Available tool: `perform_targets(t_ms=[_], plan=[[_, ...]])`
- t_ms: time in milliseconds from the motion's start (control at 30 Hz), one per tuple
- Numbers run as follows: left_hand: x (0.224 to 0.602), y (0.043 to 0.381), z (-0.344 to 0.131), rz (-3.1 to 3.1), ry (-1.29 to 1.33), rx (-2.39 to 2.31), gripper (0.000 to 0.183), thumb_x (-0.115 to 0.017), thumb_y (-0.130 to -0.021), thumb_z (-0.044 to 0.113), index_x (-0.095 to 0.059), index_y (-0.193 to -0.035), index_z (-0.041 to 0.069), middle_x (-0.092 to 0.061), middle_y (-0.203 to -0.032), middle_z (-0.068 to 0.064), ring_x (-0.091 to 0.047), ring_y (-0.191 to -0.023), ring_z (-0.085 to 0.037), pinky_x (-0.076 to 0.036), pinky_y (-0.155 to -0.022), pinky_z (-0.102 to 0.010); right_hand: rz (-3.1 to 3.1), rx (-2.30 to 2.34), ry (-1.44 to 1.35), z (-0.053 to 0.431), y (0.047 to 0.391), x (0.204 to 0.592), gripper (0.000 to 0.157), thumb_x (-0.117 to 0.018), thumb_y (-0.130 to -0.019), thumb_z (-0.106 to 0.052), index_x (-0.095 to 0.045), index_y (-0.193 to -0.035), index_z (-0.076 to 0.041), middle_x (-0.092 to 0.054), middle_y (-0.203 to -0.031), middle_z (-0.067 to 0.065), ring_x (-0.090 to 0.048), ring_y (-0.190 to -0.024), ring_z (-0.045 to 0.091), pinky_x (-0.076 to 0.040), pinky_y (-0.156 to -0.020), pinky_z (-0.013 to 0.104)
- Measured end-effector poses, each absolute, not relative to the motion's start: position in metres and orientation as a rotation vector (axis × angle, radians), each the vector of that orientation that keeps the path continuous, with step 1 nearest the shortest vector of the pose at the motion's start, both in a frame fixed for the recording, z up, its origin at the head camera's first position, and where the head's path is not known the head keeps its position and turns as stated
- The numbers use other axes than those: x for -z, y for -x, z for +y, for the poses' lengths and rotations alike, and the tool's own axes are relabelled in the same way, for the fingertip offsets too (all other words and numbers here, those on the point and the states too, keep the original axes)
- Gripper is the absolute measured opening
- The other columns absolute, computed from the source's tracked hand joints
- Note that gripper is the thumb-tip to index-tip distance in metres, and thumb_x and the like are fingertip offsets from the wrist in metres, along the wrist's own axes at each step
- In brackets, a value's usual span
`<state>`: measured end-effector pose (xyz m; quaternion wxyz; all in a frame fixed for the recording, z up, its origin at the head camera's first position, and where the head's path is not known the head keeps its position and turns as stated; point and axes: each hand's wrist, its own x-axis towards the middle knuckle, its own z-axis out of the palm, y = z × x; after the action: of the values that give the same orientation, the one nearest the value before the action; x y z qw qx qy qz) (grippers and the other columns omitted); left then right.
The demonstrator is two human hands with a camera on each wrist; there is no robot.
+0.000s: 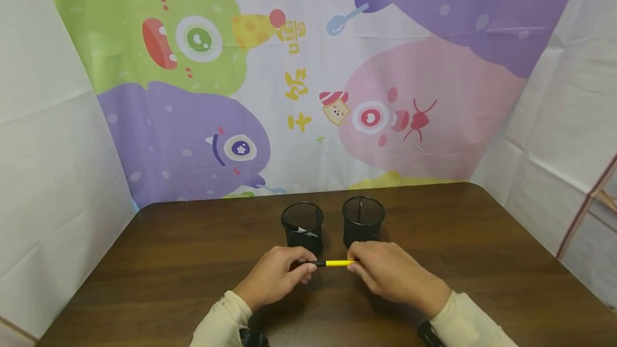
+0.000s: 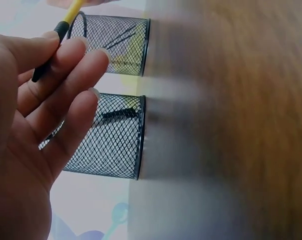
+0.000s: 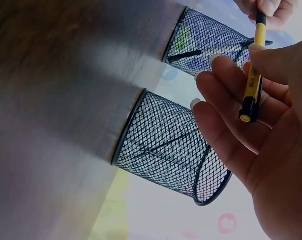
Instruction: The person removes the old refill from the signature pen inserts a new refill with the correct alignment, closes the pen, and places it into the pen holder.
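Observation:
A yellow and black pen (image 1: 339,263) is stretched level between both hands in front of two pen holders. My left hand (image 1: 278,276) pinches its black end between thumb and fingertips; the dark tip pokes out past the thumb in the left wrist view. At the yellow end, my right hand (image 1: 394,272) pinches the barrel, and the black clip end (image 3: 250,107) shows over the palm. Behind the left hand stands the left black mesh pen holder (image 1: 305,242), with a black and white pen (image 1: 301,230) leaning inside. The right mesh pen holder (image 1: 362,232) stands behind the right hand.
Both holders stand upright on a dark brown wooden table (image 1: 193,261). A cartoon-printed cloth (image 1: 308,159) hangs behind the table's back edge, and white cloth (image 1: 53,175) hangs on both sides. Thin dark lines show through the right holder's mesh.

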<state>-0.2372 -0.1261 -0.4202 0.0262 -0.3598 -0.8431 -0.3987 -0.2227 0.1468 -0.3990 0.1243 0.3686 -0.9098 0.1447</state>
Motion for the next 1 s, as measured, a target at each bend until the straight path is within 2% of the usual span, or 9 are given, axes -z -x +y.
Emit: perform_targets(t_ms=[233, 500, 1000], plan=[[0.4222, 0.2366, -0.1245, -2.607, 1.069, 1.400, 0.010, -0.066, -0.099, 0.024, -0.071, -0.102, 0.016, -0.067, -0.073, 0.006, -0.065, -0.064, -0.007, -0.054, -0.059, -0.027, -2.641, -0.476, -1.090, 0.1477, 0.2223, 0.3991, 0.011, -0.069, -0.097, -0.023, -0.059, -0.093, -0.022, -0.048, -0.075, -0.017, -0.044, -0.060, 0.001, -0.043, -0.055, 0.021], [0.4226, 0.2371, -0.1265, -2.587, 1.071, 1.414, 0.012, -0.064, -0.100, 0.024, -0.071, -0.104, 0.015, -0.066, -0.071, 0.011, -0.065, -0.064, -0.006, -0.054, -0.063, -0.027, -2.612, -0.486, -1.091, 0.1473, 0.2227, 0.3998, 0.013, -0.070, -0.096, -0.024, -0.058, -0.092, -0.022, -0.048, -0.074, -0.018, -0.044, -0.059, 0.000, -0.042, -0.054, 0.021], [0.4244, 0.2384, -0.1275, -2.561, 1.078, 1.437, 0.014, -0.064, -0.100, 0.024, -0.072, -0.104, 0.013, -0.067, -0.072, 0.010, -0.066, -0.065, -0.007, -0.056, -0.065, -0.027, -2.558, -0.486, -1.078, 0.1463, 0.2224, 0.3998, 0.017, -0.076, -0.090, -0.026, -0.059, -0.087, -0.024, -0.050, -0.074, -0.019, -0.044, -0.059, -0.001, -0.041, -0.053, 0.020]])
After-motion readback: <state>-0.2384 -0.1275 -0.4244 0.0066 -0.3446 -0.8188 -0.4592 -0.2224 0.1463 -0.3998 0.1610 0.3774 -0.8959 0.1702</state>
